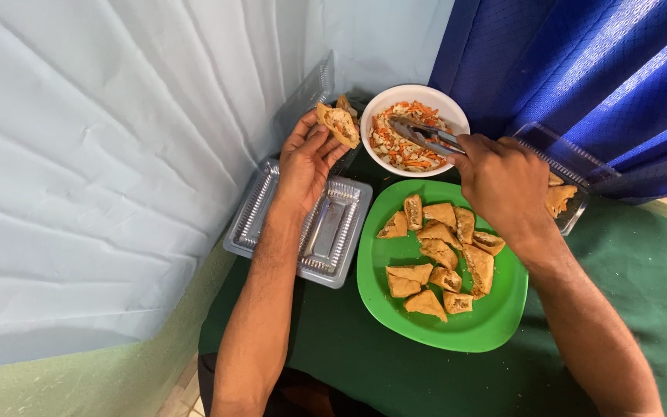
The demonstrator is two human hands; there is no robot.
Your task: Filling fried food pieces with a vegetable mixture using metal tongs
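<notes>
My left hand [303, 162] holds a fried tofu triangle [339, 123] up beside a white bowl [395, 96] of shredded vegetable filling [407, 143]. My right hand [503, 181] grips metal tongs [422, 135] whose tips reach into that filling. Below the bowl, a green plate [496, 320] carries several more fried tofu pieces [438, 255]. Under my left hand lies an open clear plastic container [326, 232], empty.
A second clear plastic box [569, 189] with fried pieces sits at the right, partly behind my right hand. The small table has a dark green cloth [349, 363]. A pale wall covering is at the left and a blue curtain [580, 69] at the back right.
</notes>
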